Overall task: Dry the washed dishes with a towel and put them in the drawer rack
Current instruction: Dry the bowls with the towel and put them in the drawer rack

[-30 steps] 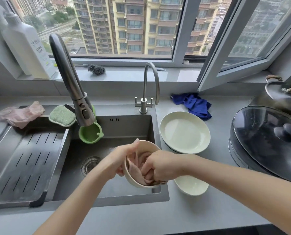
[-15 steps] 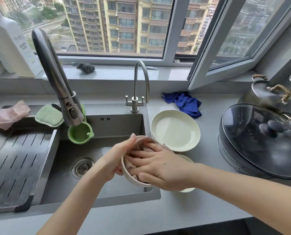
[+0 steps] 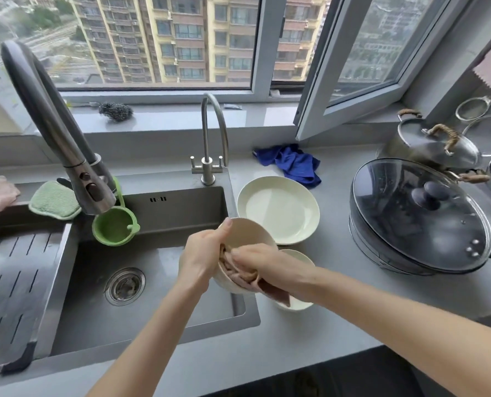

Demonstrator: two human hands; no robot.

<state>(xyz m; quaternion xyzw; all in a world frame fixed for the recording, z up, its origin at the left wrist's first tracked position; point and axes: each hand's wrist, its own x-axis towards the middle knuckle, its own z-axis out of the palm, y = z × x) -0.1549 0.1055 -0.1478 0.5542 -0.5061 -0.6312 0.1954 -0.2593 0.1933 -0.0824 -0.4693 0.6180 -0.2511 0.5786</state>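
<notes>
I'm looking down at a grey countertop [image 3: 310,333] under a window, with open counter running between the dishes and a lidded pan [image 3: 419,213]. Over the sink's [image 3: 181,213] right rim, my left hand [image 3: 202,256] is gripping a cream bowl [image 3: 247,233], tilting its mouth toward me and rightward. My right hand [image 3: 263,262] is clutching a pinkish towel [image 3: 238,275], pressing it inside. A plate [image 3: 278,210] and a second bowl [image 3: 298,257] are sitting just beside.

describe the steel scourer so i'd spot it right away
Find the big window behind the sink. On its grey sill, between the pull-out tap and the slim gooseneck tap, sits the steel scourer. It is a dark wiry ball, unlike the flat green sponge below.
</notes>
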